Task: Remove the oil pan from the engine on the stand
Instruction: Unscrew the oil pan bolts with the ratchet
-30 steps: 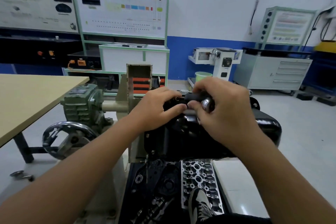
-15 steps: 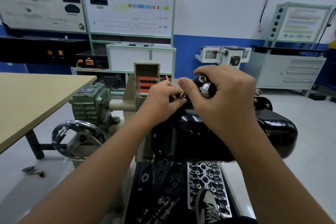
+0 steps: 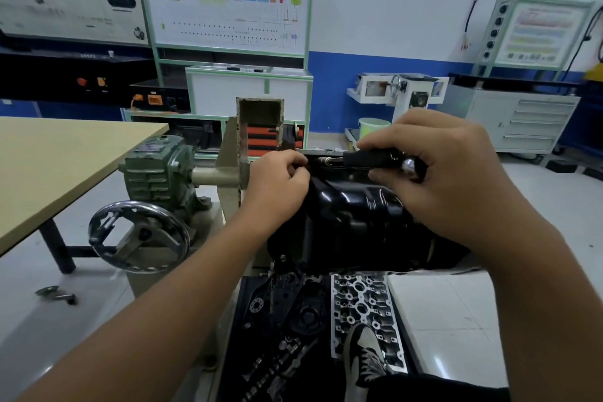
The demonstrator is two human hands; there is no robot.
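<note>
Right hand [image 3: 456, 173] is wrapped around the black handle of a ratchet [image 3: 368, 158], fingers curled over the top and thumb underneath, with the shiny head end poking out by the palm. The tool lies flat and points toward 9 o'clock, which makes sense since the bolts sit along the far rim of the pan. Left hand [image 3: 280, 179] is pinched in tight at the tool's tip, fingertips curled on something small there. Looks like it's steadying the socket on a bolt head, but the bolt itself is hidden so I can't say for sure.

Both hands sit right on top of the oil pan [image 3: 352, 215], the glossy black thing dead centre, facing up because the engine is flipped on the stand [image 3: 228, 179]. Pan looks like it's seated on the block, so my guess is we're mid bolt removal.

Handwheel [image 3: 140, 237] and green gearbox [image 3: 160, 170] at 9 o'clock are how you rotate it. A cylinder head [image 3: 362, 307] lies on the floor at 6 o'clock and a wooden table [image 3: 58, 160] sits out at 9.
</note>
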